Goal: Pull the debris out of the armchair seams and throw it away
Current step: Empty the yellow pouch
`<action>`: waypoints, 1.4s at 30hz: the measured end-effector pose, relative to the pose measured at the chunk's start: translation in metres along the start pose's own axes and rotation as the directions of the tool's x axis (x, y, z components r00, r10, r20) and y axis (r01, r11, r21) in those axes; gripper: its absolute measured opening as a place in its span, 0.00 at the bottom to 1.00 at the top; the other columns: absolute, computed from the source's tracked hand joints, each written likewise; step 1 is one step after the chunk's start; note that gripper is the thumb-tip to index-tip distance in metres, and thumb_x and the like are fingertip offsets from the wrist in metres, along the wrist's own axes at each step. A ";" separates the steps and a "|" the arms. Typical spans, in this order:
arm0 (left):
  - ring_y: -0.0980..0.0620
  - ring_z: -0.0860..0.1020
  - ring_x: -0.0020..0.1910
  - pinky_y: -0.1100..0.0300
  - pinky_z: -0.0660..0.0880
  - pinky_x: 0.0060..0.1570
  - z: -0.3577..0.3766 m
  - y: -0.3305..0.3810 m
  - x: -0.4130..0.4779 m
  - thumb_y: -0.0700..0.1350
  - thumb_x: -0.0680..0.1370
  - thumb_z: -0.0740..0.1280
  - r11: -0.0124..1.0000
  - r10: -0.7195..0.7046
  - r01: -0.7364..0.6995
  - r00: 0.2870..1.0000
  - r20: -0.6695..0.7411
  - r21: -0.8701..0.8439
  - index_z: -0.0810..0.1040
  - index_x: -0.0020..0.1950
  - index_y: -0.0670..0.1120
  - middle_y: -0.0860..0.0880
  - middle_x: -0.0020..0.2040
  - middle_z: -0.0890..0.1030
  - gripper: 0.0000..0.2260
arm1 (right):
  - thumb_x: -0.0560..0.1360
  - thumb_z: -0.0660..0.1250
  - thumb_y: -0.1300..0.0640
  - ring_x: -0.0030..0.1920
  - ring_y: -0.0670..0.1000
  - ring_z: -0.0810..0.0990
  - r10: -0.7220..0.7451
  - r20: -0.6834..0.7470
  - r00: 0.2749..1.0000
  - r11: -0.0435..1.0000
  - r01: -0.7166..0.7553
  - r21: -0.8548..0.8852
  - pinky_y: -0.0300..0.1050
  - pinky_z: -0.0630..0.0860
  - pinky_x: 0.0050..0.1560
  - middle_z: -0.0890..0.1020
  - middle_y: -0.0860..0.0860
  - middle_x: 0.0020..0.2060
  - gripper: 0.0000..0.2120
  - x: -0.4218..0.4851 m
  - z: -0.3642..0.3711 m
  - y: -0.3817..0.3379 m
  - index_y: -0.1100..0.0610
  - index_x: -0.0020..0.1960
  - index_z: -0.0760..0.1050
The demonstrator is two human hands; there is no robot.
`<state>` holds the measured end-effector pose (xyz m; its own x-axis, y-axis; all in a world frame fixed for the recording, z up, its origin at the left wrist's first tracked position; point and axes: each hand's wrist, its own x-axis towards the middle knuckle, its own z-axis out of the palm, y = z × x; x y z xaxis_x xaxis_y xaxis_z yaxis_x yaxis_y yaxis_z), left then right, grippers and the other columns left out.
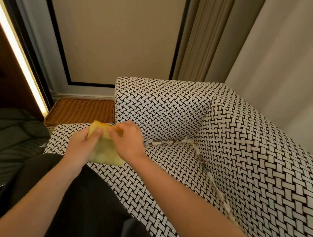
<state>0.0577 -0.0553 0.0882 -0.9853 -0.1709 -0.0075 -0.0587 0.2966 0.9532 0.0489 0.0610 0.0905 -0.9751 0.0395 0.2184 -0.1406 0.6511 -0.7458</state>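
Note:
A black-and-white woven-pattern armchair [171, 108] fills the right half of the view. Pale shredded debris [166, 142] lies packed along the back seam of the seat, and more debris [212, 179] runs down the right-hand seam toward me. Above the seat's left front part, my left hand [82, 143] and my right hand [127, 139] both pinch the top edge of a small yellow plastic bag [106, 153], which hangs between them. A few tiny scraps lie on the seat's front edge [158, 218].
A brown wicker basket [80, 111] stands on the floor left of the armchair, against the wall. A dark bed or cover [8, 135] lies at the far left. Beige curtains [209, 38] hang behind the chair. My dark-clothed leg [83, 196] is at the seat's front.

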 end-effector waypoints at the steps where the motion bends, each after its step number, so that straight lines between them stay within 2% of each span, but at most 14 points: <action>1: 0.45 0.75 0.45 0.55 0.69 0.41 0.002 -0.004 0.000 0.48 0.79 0.60 1.000 0.003 -0.003 1.000 0.019 0.025 0.77 0.46 0.43 0.42 0.46 0.78 0.11 | 0.77 0.61 0.51 0.50 0.54 0.75 -0.017 0.018 1.000 0.999 0.018 -0.035 0.53 0.71 0.55 0.80 0.54 0.46 0.13 0.002 0.002 0.001 0.59 0.47 0.79; 5: 0.46 0.71 0.36 0.58 0.66 0.37 0.007 -0.012 0.001 0.46 0.79 0.62 0.989 0.051 -0.068 0.990 0.131 0.129 0.76 0.38 0.37 0.41 0.35 0.75 0.15 | 0.79 0.57 0.53 0.44 0.52 0.78 -0.048 0.075 0.996 0.998 0.051 -0.040 0.53 0.70 0.55 0.81 0.51 0.42 0.11 0.004 0.011 0.002 0.54 0.46 0.78; 9: 0.48 0.67 0.33 0.58 0.63 0.34 0.007 -0.017 0.004 0.44 0.79 0.62 0.980 0.060 -0.093 0.981 0.183 0.175 0.74 0.33 0.37 0.41 0.31 0.71 0.17 | 0.78 0.60 0.54 0.45 0.51 0.77 -0.052 0.157 0.986 0.987 0.026 0.159 0.51 0.74 0.50 0.80 0.52 0.43 0.10 0.008 0.012 0.005 0.57 0.49 0.78; 11: 0.47 0.67 0.34 0.56 0.63 0.36 0.006 -0.022 0.007 0.43 0.79 0.62 0.971 0.069 -0.119 0.970 0.233 0.209 0.76 0.36 0.33 0.39 0.33 0.72 0.16 | 0.77 0.62 0.55 0.44 0.51 0.76 -0.029 0.256 0.966 0.981 -0.021 0.192 0.48 0.72 0.50 0.80 0.52 0.43 0.10 0.011 0.009 0.004 0.59 0.50 0.78; 13: 0.47 0.68 0.35 0.54 0.64 0.38 0.004 -0.025 0.009 0.44 0.79 0.61 0.961 0.074 -0.143 0.958 0.277 0.237 0.77 0.43 0.29 0.38 0.35 0.74 0.17 | 0.77 0.63 0.58 0.39 0.47 0.73 -0.010 0.319 0.948 0.975 -0.061 0.212 0.45 0.71 0.47 0.76 0.47 0.36 0.08 0.013 0.007 0.003 0.62 0.48 0.79; 16: 0.49 0.64 0.31 0.57 0.61 0.33 -0.001 -0.024 0.009 0.45 0.78 0.62 0.943 0.121 -0.208 0.942 0.314 0.259 0.75 0.37 0.32 0.43 0.30 0.69 0.17 | 0.76 0.64 0.62 0.35 0.41 0.71 0.000 0.336 0.942 0.955 -0.100 0.280 0.34 0.71 0.40 0.74 0.44 0.33 0.07 0.015 0.003 0.001 0.63 0.49 0.79; 18: 0.51 0.63 0.28 0.58 0.59 0.31 -0.006 -0.023 0.008 0.44 0.78 0.63 0.916 0.166 -0.270 0.928 0.333 0.297 0.73 0.33 0.36 0.46 0.27 0.66 0.16 | 0.76 0.64 0.63 0.36 0.39 0.72 -0.024 0.305 0.952 0.959 -0.064 0.276 0.27 0.69 0.37 0.77 0.46 0.36 0.07 0.014 0.002 -0.001 0.63 0.51 0.79; 21: 0.53 0.62 0.25 0.59 0.59 0.29 -0.010 -0.025 0.009 0.42 0.78 0.64 0.875 0.213 -0.345 0.905 0.369 0.341 0.71 0.30 0.40 0.49 0.25 0.66 0.16 | 0.75 0.65 0.64 0.38 0.43 0.74 -0.101 0.193 0.976 0.984 0.069 0.167 0.26 0.69 0.38 0.82 0.54 0.42 0.07 0.012 0.000 -0.001 0.61 0.50 0.81; 22: 0.54 0.62 0.25 0.59 0.59 0.29 -0.011 -0.025 0.009 0.42 0.78 0.64 0.866 0.223 -0.358 0.902 0.371 0.348 0.70 0.29 0.42 0.50 0.25 0.65 0.16 | 0.75 0.65 0.64 0.39 0.44 0.75 -0.129 0.155 0.980 0.985 0.109 0.131 0.27 0.70 0.40 0.83 0.54 0.42 0.07 0.012 0.000 -0.001 0.61 0.50 0.81; 26: 0.55 0.61 0.24 0.60 0.58 0.29 -0.012 -0.026 0.009 0.43 0.78 0.63 0.877 0.248 -0.360 0.907 0.341 0.319 0.66 0.27 0.46 0.52 0.24 0.64 0.19 | 0.74 0.65 0.64 0.40 0.52 0.78 -0.237 0.009 0.971 0.970 0.238 -0.052 0.47 0.76 0.46 0.83 0.56 0.39 0.07 0.010 0.005 0.005 0.61 0.49 0.80; 29: 0.57 0.60 0.23 0.61 0.58 0.28 -0.012 -0.029 0.008 0.44 0.79 0.62 0.873 0.279 -0.376 0.907 0.316 0.310 0.65 0.27 0.46 0.53 0.23 0.63 0.19 | 0.74 0.63 0.66 0.36 0.48 0.71 -0.268 -0.078 0.960 0.961 0.261 -0.090 0.43 0.71 0.41 0.79 0.55 0.35 0.09 0.006 0.012 0.012 0.60 0.51 0.78; 32: 0.54 0.61 0.26 0.57 0.60 0.30 -0.013 -0.032 0.008 0.45 0.79 0.61 0.882 0.297 -0.371 0.916 0.268 0.289 0.65 0.28 0.45 0.50 0.24 0.63 0.19 | 0.75 0.61 0.67 0.34 0.46 0.67 -0.210 -0.079 0.974 0.976 0.205 -0.070 0.38 0.65 0.38 0.72 0.47 0.31 0.09 0.002 0.013 0.022 0.60 0.51 0.77; 36: 0.50 0.64 0.27 0.57 0.61 0.31 -0.015 -0.029 0.006 0.45 0.80 0.60 0.895 0.300 -0.349 0.932 0.204 0.277 0.65 0.29 0.43 0.47 0.25 0.66 0.19 | 0.76 0.58 0.67 0.27 0.45 0.66 0.070 -0.038 0.997 0.997 -0.068 0.043 0.44 0.72 0.35 0.69 0.45 0.26 0.10 0.004 -0.003 0.051 0.59 0.52 0.75; 42: 0.51 0.63 0.26 0.61 0.61 0.30 -0.007 -0.028 0.000 0.45 0.79 0.60 0.888 0.316 -0.368 0.924 0.216 0.276 0.65 0.28 0.43 0.49 0.25 0.65 0.19 | 0.77 0.60 0.64 0.27 0.43 0.66 0.176 -0.072 0.982 0.971 -0.161 0.174 0.31 0.66 0.29 0.70 0.47 0.28 0.06 0.000 -0.006 0.066 0.58 0.49 0.75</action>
<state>0.0601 -0.0700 0.0634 -0.9636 0.1384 0.2289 0.2660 0.5855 0.7658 0.0411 0.1088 0.0448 -0.9697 0.2077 0.1284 -0.0093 0.4943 -0.8693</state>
